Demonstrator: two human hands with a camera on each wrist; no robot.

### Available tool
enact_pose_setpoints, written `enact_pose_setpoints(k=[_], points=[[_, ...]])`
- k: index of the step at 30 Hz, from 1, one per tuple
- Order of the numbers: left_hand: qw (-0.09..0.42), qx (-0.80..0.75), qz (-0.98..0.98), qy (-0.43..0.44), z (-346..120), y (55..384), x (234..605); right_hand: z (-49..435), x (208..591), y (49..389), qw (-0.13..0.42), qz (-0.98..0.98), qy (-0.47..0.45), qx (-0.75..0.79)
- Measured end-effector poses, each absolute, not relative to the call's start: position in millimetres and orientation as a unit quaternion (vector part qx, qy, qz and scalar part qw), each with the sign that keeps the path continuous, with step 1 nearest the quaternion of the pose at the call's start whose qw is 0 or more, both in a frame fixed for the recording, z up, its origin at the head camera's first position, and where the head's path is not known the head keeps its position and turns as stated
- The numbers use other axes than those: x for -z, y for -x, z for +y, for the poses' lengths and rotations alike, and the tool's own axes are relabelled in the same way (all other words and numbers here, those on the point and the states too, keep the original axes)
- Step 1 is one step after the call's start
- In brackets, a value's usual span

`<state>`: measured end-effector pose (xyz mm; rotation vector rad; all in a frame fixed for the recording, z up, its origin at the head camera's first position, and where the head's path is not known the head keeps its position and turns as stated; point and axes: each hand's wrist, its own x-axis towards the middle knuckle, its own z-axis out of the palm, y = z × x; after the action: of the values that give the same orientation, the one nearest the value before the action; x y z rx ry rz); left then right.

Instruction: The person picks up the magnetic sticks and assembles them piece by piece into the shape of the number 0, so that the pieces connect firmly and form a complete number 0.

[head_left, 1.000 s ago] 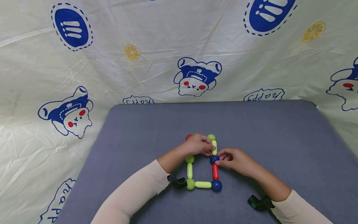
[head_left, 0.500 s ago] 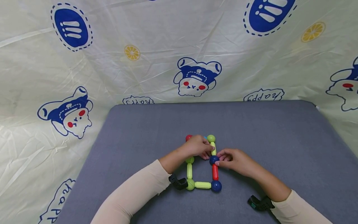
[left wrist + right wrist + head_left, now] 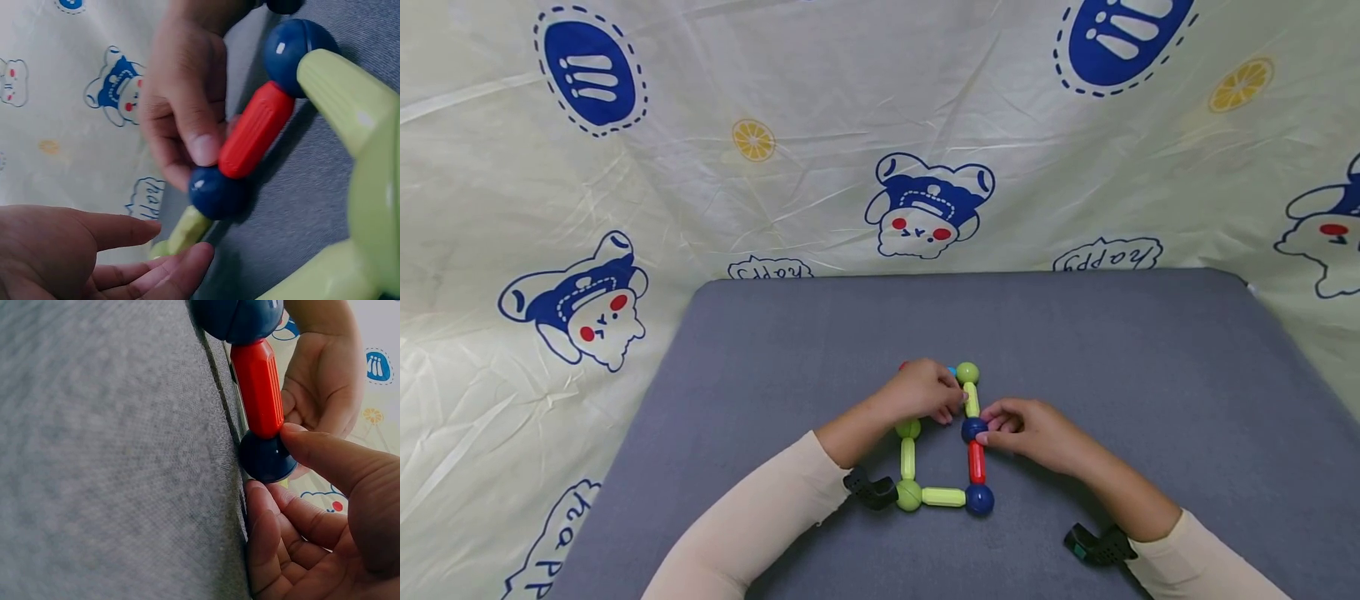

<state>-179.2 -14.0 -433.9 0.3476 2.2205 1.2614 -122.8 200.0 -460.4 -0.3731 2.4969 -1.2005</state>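
Magnetic balls and rods form a closed-looking outline on the grey table. My right hand pinches the middle blue ball of its right side; thumb and fingers sit on either side of that ball in the right wrist view. A red rod runs from it toward me. On its far side a yellow-green rod leads to a green ball. My left hand is just left of that rod, thumb and index finger apart. It hides part of the far left side.
A corner blue ball, a light green rod and a green ball make the near side. Another green ball stands under my left wrist. Behind the table hangs a printed cloth.
My left hand has let go of the yellow-green rod and drawn slightly left. That rod and its far green ball shifted a little. The right hand stays on the blue ball.
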Motion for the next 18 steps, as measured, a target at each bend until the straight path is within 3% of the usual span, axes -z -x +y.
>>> enact_pose_setpoints(k=[12,18], points=[[0.173,-0.398,0.882,-0.183,-59.6,167.6,419.1,199.1,459.6,121.5,0.174,0.879,0.133,0.424],[0.151,-0.366,0.894,-0.21,-76.4,154.0,424.2,198.5,460.8,121.7,0.17,0.885,0.125,0.415]])
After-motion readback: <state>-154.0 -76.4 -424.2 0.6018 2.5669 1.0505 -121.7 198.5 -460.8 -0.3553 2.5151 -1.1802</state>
